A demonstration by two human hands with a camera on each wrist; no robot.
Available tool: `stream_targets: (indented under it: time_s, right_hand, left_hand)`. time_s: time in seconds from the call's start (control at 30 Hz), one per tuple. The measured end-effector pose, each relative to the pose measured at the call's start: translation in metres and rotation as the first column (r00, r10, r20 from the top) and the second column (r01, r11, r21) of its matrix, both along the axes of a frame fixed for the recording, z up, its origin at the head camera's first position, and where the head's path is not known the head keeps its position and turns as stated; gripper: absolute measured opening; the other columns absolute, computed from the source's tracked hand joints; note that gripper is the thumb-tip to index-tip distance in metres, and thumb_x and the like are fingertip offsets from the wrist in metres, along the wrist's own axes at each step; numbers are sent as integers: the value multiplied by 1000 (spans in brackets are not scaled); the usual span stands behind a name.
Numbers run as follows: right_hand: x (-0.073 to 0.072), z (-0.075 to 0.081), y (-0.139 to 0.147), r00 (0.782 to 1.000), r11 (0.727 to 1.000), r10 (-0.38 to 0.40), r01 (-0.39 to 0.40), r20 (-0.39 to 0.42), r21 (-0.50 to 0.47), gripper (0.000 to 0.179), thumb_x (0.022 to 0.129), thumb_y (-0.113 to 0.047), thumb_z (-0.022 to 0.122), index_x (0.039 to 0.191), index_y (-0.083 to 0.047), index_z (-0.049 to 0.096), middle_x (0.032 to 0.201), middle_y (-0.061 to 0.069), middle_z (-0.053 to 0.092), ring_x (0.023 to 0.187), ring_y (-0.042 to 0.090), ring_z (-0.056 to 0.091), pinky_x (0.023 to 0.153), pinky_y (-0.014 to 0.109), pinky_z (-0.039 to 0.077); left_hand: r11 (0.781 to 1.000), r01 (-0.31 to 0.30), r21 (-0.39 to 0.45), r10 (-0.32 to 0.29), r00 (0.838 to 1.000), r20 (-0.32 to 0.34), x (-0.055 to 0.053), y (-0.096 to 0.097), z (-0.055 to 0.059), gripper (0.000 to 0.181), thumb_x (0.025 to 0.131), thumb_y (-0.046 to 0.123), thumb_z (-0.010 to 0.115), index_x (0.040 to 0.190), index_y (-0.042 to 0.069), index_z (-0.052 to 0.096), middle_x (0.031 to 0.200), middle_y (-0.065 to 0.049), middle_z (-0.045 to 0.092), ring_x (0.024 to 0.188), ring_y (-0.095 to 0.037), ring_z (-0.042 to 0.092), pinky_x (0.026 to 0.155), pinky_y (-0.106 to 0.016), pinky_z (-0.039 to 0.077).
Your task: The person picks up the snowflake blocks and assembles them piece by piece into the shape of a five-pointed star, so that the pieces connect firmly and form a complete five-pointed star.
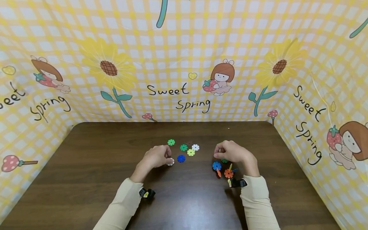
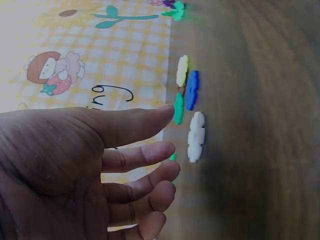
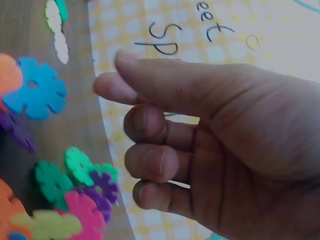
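My left hand (image 1: 156, 156) hovers low over the table with thumb and fingers apart, nothing between them. Just beyond its fingertips is a white snowflake disc (image 2: 196, 137), partly covered by the hand in the head view. My right hand (image 1: 234, 151) is raised over a group of joined snowflake discs, fingers loosely curled, holding nothing. In that group are a blue disc (image 1: 217, 165) and an orange disc (image 1: 228, 173). The right wrist view also shows purple (image 3: 17, 131), pink (image 3: 84, 217) and green discs (image 3: 52, 184) there, some slotted together at angles.
Between the hands lie loose flat discs: dark blue (image 1: 181, 158), yellow (image 1: 191, 152), green (image 1: 183, 147) and another white disc (image 1: 195, 147). A further green disc (image 1: 171, 142) lies farther back. The brown table (image 1: 120, 134) ends at a yellow checked cloth (image 1: 184, 64) on three sides.
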State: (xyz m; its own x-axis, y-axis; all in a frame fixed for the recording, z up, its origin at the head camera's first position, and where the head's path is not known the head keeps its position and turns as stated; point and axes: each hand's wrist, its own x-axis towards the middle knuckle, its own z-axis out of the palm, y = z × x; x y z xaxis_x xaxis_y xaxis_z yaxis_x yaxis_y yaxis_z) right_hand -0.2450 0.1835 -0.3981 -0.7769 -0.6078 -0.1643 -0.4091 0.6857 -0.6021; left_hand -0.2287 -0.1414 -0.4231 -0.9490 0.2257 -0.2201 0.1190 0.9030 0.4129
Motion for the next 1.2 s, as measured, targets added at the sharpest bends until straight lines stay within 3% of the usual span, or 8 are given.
stream_targets:
  time_s: [0.2,0.33,0.47,0.6,0.73,0.93,1.0,1.2]
  right_hand:
    - [-1,-11,-32,992,1000,2,-6,-126,-24,16,100,-14,62,109,-4,71,100,3,70,87,16,64,78,36,52]
    - [-2,-25,-60,976,1000,-19,16,-217,-15,25,99,-15,64,122,-5,69,111,7,65,100,24,63,86,43,52]
    - [2,-37,-81,967,998,-33,48,-252,51,39,98,-15,66,136,-10,62,132,10,57,112,29,61,90,50,50]
    - [8,-43,-95,960,988,12,31,-279,151,44,97,-13,67,141,-11,58,148,12,48,120,33,60,85,49,54]
    - [12,-45,-99,954,986,16,34,-300,162,40,95,-6,68,134,-9,63,136,13,55,106,30,65,79,41,56]
    - [12,-45,-96,954,994,-19,50,-299,99,29,90,-3,73,119,-7,70,113,11,60,93,25,64,78,39,55]
    - [12,-44,-96,956,993,-28,61,-292,105,25,91,-8,75,115,-8,69,109,9,60,90,24,63,77,40,55]
    - [11,-42,-95,949,987,-34,81,-312,139,18,89,-17,78,101,-13,65,96,0,61,82,17,61,67,38,53]
  left_hand:
    - [997,26,-78,-25,1000,9,0,3,-7,29,83,31,83,97,14,64,90,0,58,82,-22,55,72,-42,47]
    - [992,32,-118,-31,999,6,1,6,-10,28,83,29,84,94,15,62,93,-2,58,85,-23,55,73,-44,48]
    - [991,34,-129,-32,999,20,2,8,-9,29,83,27,84,94,15,60,93,-3,56,86,-23,54,74,-44,48]
    - [991,35,-130,-31,999,34,3,8,-8,31,83,26,84,95,15,58,89,-2,57,81,-22,55,70,-41,47]
    - [994,46,-98,-43,998,35,2,6,-7,30,85,24,82,98,15,56,85,-2,59,77,-22,55,67,-40,45]
    - [994,81,67,-84,996,35,2,4,-5,24,90,18,77,108,16,61,91,1,63,81,-18,59,77,-42,49]
    - [988,92,124,-97,995,33,2,4,-3,21,91,17,75,110,15,65,91,1,64,81,-16,59,77,-40,51]
    - [948,130,290,-154,986,62,0,2,-1,20,96,14,69,115,9,69,81,-3,63,66,-18,62,64,-32,51]
